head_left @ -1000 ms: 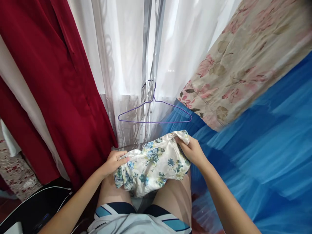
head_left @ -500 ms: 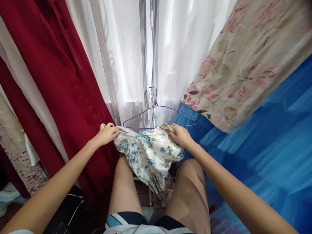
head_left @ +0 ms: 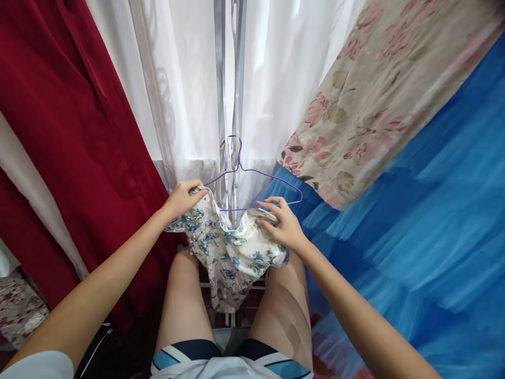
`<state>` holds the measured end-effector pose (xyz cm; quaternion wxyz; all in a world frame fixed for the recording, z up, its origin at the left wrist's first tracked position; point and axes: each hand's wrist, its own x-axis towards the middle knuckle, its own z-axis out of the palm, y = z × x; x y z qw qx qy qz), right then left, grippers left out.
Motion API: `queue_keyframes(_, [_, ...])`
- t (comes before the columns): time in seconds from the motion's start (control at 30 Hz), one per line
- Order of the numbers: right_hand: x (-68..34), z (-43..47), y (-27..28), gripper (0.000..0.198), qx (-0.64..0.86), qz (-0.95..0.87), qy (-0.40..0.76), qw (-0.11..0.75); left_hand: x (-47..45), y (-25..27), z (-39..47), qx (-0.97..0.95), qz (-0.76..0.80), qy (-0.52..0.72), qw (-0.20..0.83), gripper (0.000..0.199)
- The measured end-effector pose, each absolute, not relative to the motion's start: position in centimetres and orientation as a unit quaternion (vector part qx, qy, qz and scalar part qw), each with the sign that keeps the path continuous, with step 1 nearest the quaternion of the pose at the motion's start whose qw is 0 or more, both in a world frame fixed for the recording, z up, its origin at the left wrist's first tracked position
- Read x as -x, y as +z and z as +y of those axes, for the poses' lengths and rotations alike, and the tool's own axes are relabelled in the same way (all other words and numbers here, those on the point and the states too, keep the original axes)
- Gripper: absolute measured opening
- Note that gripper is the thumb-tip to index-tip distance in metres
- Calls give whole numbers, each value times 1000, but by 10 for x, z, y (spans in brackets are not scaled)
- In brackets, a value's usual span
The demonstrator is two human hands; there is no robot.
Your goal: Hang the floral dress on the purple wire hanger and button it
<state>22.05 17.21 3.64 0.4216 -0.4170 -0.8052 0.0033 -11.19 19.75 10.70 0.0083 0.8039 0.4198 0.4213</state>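
A white floral top (head_left: 236, 247) with blue and green flowers hangs between my hands, its neckline sagging in the middle. My left hand (head_left: 179, 202) pinches the neckline edge on the left. On the right, my right hand (head_left: 284, 226) holds the other edge loosely between thumb and fingers. Behind the neckline is a purple hanger (head_left: 272, 175), its hook up at a grey metal rack (head_left: 240, 68). The hanger's left end is hidden by the top and my left hand; its right end shows just above my right hand.
Long red cloth (head_left: 79, 131) hangs at the left beside white cloth (head_left: 185, 95). Beige flowered cloth (head_left: 355, 105) and blue tulle (head_left: 414, 252) hang at the right. My bare knees (head_left: 183, 284) are below the top.
The neckline has spread wider and dips in the middle. My left hand has risen against the hanger's left end, which is now covered. My right hand's fingers have loosened and spread.
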Motion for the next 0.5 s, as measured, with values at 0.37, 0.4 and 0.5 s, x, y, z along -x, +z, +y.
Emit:
queue_keyframes(0.37, [-289, 200, 85, 46, 523, -779, 53, 342, 125, 113, 189, -816, 401, 412, -60, 21])
queue_keyframes(0.4, [-289, 194, 92, 50, 513, -795, 75, 316, 129, 114, 191, -813, 404, 417, -57, 21])
queue_keyframes(0.5, [-290, 166, 108, 54, 485, -814, 120, 297, 136, 114, 197, -807, 411, 424, -22, 22])
